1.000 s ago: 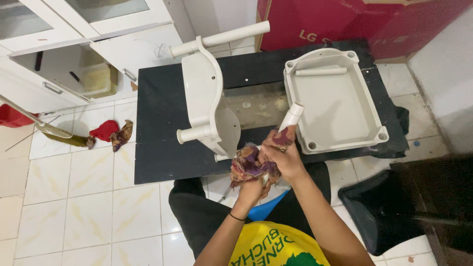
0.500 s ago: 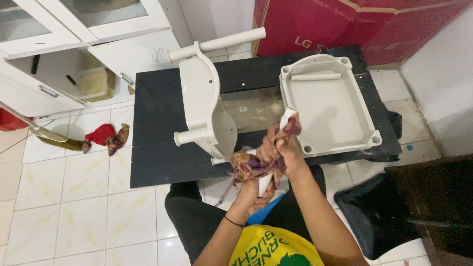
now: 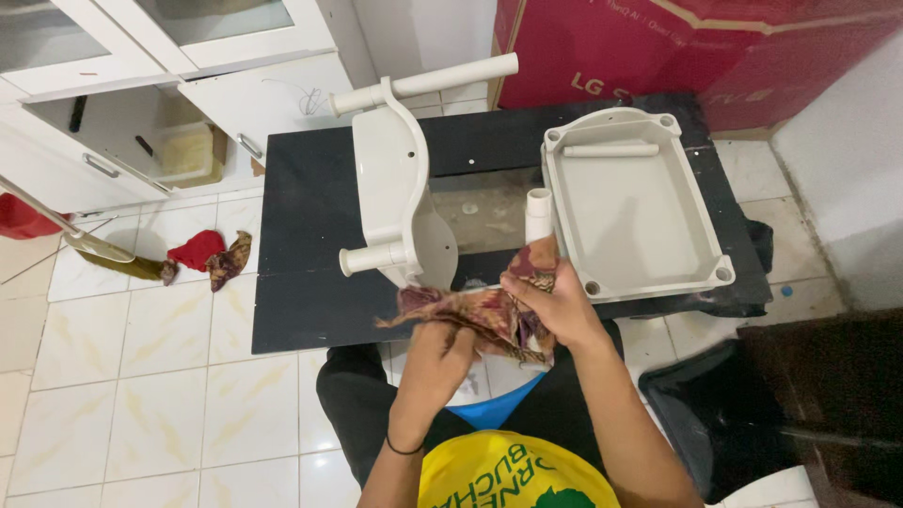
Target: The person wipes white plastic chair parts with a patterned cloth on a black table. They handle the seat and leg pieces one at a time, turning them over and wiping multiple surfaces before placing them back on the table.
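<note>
My right hand (image 3: 562, 303) grips a white plastic tube (image 3: 537, 209) through a patterned maroon-and-yellow rag (image 3: 489, 310); the tube's upper end sticks up above the cloth. My left hand (image 3: 435, 350) holds the rag's other end, pulled out to the left. Both hands hover over the near edge of a low black table (image 3: 301, 226). On it a white plastic chair part (image 3: 395, 188) with round pegs lies on its side, and a white rectangular tray-like part (image 3: 628, 202) lies open side up with a short white tube (image 3: 611, 150) inside.
White cabinets (image 3: 141, 85) stand at the upper left, one compartment open. A red cardboard box (image 3: 677, 47) leans behind the table. Red and patterned rags (image 3: 209, 254) and a broom (image 3: 85, 245) lie on the tiled floor at left. A black bag (image 3: 715, 404) sits at lower right.
The rag was bunched around the tube's lower part; now my left hand has drawn it out leftward and my right hand has slid down, baring more of the tube's top.
</note>
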